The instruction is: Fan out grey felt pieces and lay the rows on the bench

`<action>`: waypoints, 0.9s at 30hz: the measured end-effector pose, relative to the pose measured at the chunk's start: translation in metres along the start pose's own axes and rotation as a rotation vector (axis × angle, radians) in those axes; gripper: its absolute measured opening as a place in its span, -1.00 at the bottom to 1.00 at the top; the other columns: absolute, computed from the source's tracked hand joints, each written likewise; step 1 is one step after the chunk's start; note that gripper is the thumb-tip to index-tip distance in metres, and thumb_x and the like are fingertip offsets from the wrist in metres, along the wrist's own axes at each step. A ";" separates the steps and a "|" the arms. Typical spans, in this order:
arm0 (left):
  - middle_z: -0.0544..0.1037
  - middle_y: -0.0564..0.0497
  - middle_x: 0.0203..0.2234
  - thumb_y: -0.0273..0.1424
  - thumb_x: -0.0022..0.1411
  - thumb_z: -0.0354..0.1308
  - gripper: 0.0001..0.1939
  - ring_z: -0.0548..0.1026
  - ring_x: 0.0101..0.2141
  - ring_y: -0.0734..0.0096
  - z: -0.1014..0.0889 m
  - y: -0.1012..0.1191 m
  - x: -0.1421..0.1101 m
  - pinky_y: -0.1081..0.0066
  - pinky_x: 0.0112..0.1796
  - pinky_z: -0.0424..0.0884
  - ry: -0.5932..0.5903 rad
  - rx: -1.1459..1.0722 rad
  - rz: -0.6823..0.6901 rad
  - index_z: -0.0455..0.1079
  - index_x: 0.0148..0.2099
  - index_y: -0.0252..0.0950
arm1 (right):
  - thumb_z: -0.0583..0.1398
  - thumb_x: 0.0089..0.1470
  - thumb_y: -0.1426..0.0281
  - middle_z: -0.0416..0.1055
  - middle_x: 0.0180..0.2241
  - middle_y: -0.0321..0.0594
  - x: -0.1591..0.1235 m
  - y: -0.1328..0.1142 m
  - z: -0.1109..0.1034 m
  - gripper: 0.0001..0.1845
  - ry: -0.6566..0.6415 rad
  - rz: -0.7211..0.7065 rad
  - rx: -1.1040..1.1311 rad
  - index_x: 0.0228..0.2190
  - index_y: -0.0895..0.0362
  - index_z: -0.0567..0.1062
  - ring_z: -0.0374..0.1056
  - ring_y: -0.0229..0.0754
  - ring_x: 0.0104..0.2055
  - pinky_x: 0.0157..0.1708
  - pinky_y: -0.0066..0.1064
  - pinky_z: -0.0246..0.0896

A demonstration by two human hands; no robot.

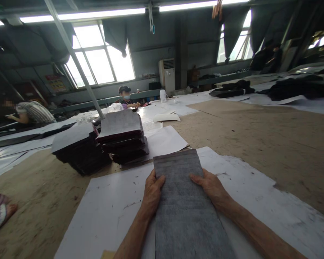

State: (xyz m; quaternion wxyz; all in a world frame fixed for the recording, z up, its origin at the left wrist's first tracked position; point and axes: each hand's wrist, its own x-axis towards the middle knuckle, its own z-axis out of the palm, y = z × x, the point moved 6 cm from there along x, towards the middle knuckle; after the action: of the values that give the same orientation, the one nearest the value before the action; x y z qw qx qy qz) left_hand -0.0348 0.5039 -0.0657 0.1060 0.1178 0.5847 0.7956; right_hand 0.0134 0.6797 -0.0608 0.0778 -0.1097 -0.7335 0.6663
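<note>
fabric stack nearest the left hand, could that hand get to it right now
Probably yes, after letting go: the left hand holds the edge of the grey fabric panel, but only white paper appears between that hand and the fabric stack.

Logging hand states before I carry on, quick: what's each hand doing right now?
Left hand: closed on the left edge of the grey cloth, thumb on top.
Right hand: closed on its right edge, thumb on top.
</note>
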 end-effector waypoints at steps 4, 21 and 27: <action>0.52 -0.07 -0.27 -0.22 0.08 0.10 -0.66 0.49 -0.30 0.30 -0.004 -0.004 0.003 0.33 -0.27 0.41 0.044 0.142 -0.009 0.25 -0.12 -0.29 | 0.19 -0.06 0.19 0.48 -0.24 -0.14 0.003 0.002 0.001 -0.60 0.013 -0.023 -0.116 -0.19 0.13 0.36 0.42 -0.06 -0.25 -0.31 -0.30 0.38; 0.09 -0.29 0.21 -0.25 0.16 -0.04 -0.42 -0.01 0.23 0.06 -0.003 -0.006 -0.006 0.06 0.18 -0.24 -0.012 1.216 0.112 0.15 0.18 -0.44 | 0.10 0.01 0.09 0.12 0.15 0.00 0.007 0.006 0.002 -0.37 -0.099 -0.403 -0.860 0.02 0.23 0.35 -0.05 0.01 0.23 0.21 -0.01 -0.31; 0.11 -0.17 0.22 -0.23 0.23 -0.11 -0.45 0.03 0.22 0.16 -0.005 -0.004 -0.004 0.08 0.19 -0.17 -0.021 1.367 0.085 0.13 0.21 -0.39 | -0.01 0.14 0.24 0.22 0.10 -0.09 0.014 0.004 -0.010 -0.53 -0.065 -0.324 -0.870 -0.03 0.23 0.40 0.08 -0.10 0.17 0.20 -0.16 -0.14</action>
State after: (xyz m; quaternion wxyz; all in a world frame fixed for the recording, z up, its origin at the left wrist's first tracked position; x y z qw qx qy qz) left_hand -0.0328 0.4992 -0.0715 -0.0178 0.1887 0.9495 0.2502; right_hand 0.0025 0.6935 -0.0641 0.1048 0.0048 -0.9545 0.2791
